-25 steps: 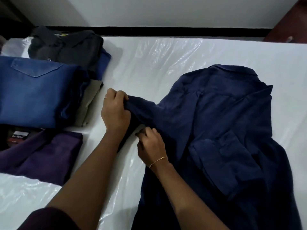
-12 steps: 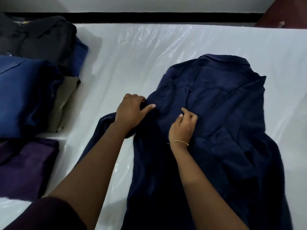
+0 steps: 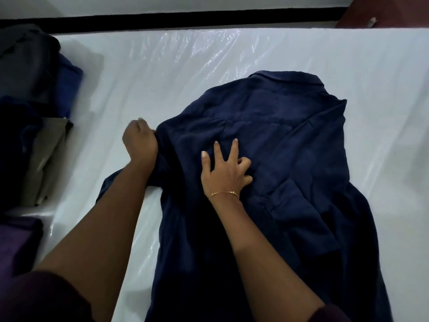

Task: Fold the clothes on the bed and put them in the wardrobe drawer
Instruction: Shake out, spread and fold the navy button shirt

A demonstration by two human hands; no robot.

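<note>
A navy shirt (image 3: pixel 267 159) lies spread on the plastic-covered bed (image 3: pixel 162 73), collar toward the far edge, its body running down to the near edge of the view. The left hand (image 3: pixel 139 140) is curled at the shirt's left shoulder edge, its fingers bunched against the fabric; whether it actually grips the cloth cannot be told. The right hand (image 3: pixel 225 168), a thin gold bracelet (image 3: pixel 224 194) at its wrist, rests on the shirt's middle with three fingers spread flat and straight, the others bent under. One sleeve (image 3: pixel 111 187) trails out from beneath the left forearm onto the plastic. At the bed's left side sit folded clothes: a dark grey garment (image 3: pixel 25 63) over a blue one (image 3: pixel 69 87), and a purple piece (image 3: pixel 18 242) nearer the viewer.
</note>
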